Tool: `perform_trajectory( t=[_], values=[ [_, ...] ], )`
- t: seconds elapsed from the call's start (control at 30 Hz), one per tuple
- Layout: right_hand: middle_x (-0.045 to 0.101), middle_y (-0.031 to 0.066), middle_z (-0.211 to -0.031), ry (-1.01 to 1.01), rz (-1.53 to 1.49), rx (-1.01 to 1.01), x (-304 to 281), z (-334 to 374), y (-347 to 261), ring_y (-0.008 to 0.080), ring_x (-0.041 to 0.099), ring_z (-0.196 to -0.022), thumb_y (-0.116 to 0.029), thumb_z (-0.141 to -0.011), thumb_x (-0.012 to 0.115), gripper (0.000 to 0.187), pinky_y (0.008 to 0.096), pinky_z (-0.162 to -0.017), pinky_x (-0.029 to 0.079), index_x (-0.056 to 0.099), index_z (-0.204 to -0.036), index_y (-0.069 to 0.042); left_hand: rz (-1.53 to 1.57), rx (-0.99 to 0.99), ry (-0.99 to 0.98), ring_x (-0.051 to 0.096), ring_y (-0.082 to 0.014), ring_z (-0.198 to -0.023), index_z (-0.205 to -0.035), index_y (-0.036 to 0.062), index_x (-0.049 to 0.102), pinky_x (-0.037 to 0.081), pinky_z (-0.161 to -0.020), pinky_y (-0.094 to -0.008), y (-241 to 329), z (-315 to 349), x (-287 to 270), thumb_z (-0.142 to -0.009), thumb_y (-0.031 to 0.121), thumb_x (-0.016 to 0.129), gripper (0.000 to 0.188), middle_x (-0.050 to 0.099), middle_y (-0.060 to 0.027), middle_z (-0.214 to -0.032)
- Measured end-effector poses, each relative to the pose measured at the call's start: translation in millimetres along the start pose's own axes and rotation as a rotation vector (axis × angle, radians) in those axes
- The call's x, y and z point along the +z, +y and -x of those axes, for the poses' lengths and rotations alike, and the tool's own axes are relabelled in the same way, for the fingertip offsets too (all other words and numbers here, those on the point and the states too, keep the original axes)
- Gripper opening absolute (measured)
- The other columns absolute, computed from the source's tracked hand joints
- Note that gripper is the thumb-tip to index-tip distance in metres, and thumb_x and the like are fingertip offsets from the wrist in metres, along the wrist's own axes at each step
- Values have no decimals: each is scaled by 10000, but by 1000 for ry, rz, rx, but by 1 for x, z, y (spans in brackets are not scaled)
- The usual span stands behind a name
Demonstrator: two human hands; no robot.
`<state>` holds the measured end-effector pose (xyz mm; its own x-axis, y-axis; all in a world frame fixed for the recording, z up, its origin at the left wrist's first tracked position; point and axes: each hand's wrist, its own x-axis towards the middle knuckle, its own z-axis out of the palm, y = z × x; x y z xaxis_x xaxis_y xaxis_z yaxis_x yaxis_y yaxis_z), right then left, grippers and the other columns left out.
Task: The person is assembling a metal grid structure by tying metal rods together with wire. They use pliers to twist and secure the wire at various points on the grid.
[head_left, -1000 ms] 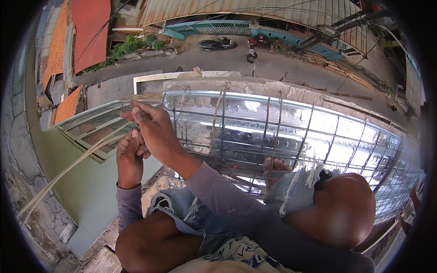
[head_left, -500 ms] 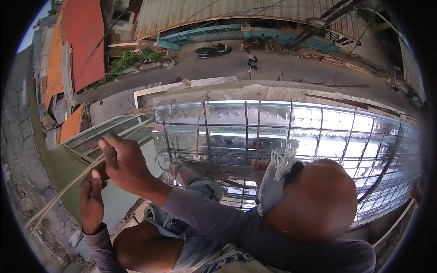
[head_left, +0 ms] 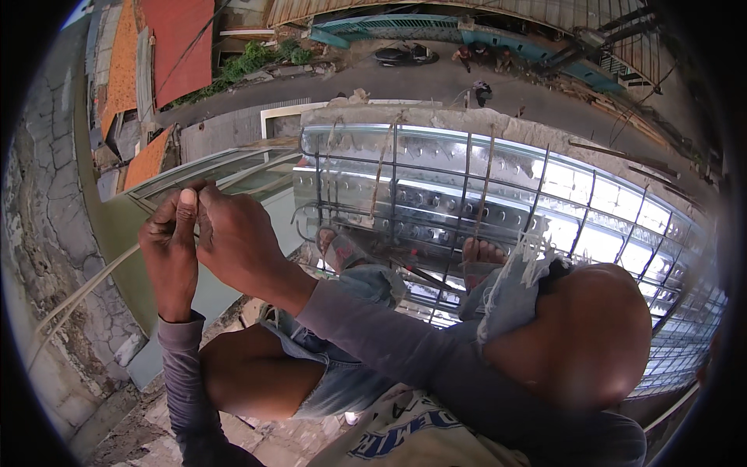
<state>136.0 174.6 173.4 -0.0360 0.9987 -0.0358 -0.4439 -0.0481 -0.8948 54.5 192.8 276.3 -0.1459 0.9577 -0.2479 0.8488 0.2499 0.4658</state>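
Note:
My left hand (head_left: 170,253) is closed, thumb upright and pressed to its bent fingers. A pale cord (head_left: 105,272) of two or more strands rises from the lower left and disappears behind this hand, which seems to grip it. Against it, fingertips touching, my right hand (head_left: 241,241) is closed in a pinch. Whatever lies between its fingers is hidden. Both hands are above a green wall ledge (head_left: 128,222), beside a glazed frame (head_left: 233,191).
Below my bare feet (head_left: 482,251), a dark steel rebar grid (head_left: 467,175) covers shiny metal decking (head_left: 424,198). A cracked grey wall (head_left: 58,171) runs along the left. Far beneath are a street (head_left: 342,82), a parked motorcycle (head_left: 405,54) and several people (head_left: 481,92).
My hands have drawn closer together, with the left one turned more upright beside the right. The whole view has shifted, so the grid and street appear farther right and higher.

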Motion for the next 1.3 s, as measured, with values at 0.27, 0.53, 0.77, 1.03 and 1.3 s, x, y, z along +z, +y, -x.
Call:
perform_trajectory(
  t=[0.27,0.53,0.77,1.03,1.3],
  values=[
    [640,255,-781,27,-198,-7,6,1,-6,420,660,-716,18,-964,579,115,465,-664,523,621,-1044,89,498,-125,128,738,-199,-988,-1089,-5,700,571,-888,-332,-24,-17,-10,-1130,250,582,283,774,-103,-1019],
    [634,189,-806,-163,-485,130,9,-8,11,196,541,-720,-1,-1012,576,139,358,-749,507,676,-1056,85,813,-218,213,686,-158,-860,-1166,16,632,576,-929,-348,-28,-27,-25,-1141,201,527,214,653,-25,-911],
    [575,27,-674,-401,-642,336,12,-7,11,113,508,-657,-52,-1014,588,208,312,-617,426,664,-855,59,708,-207,218,365,-49,-632,-1140,5,618,398,-599,-261,-32,-27,-34,-1152,208,508,231,382,60,-757],
    [585,28,-639,-527,-607,393,-6,2,7,106,564,-550,-144,-1043,592,264,316,-505,455,690,-848,6,772,-300,209,298,-25,-589,-1050,57,581,297,-506,-221,-26,-18,-31,-1150,278,530,248,341,74,-735],
    [612,87,-584,-529,-796,472,-1,9,9,157,596,-461,-139,-984,587,341,312,-427,509,648,-704,45,798,-222,187,249,-18,-581,-1018,91,556,238,-474,-213,-30,-19,-37,-1155,319,519,269,325,78,-730]
  ],
)
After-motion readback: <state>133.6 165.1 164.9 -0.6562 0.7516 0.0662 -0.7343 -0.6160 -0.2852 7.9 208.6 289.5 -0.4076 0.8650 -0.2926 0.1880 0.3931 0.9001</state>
